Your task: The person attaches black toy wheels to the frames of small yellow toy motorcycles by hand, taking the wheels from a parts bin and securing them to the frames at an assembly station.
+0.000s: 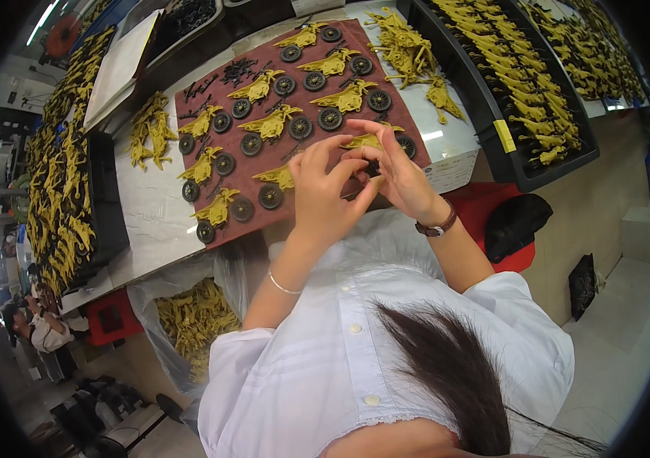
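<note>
My left hand (322, 187) and my right hand (403, 174) meet above the near edge of a dark red mat (309, 217). Between the fingertips shows a small dark part (372, 166), mostly hidden, whose kind I cannot make out. Thumb and fingers of both hands are bent in a pinch around it. Rows of yellow toy motorcycle bodies (271, 124) lie on the mat, with black spoked wheels (300, 127) beside them. Just below my left hand is a partly covered yellow body (275, 177) with a wheel (270, 196).
Loose yellow parts lie on the table at left (151, 131) and right (405, 46). Small black parts (239, 72) are heaped on the mat. A black tray (512, 153) of yellow pieces stands at right, and a plastic bag of yellow parts (196, 317) hangs below the table edge.
</note>
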Demonstrator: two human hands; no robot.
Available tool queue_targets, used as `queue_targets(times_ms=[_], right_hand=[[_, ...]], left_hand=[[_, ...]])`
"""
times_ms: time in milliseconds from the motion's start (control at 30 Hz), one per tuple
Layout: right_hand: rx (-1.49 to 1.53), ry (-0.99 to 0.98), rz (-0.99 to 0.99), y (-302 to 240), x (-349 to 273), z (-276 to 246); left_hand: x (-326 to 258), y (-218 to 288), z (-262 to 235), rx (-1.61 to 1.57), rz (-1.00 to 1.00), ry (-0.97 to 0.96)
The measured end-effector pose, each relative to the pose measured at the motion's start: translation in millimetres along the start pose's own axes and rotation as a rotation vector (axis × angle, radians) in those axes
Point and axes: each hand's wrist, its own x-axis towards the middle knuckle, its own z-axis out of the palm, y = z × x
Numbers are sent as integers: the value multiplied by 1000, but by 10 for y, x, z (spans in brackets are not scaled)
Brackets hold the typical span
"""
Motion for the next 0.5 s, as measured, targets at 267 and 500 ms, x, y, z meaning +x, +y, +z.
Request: queue_targets(times_ms=[267,500], right_hand=[[257,10,-70,51,-79,-234],[336,100,-11,123,-132,-283]], left_hand=[[68,27,242,-278,-149,46],[94,27,266,-525,-245,53]])
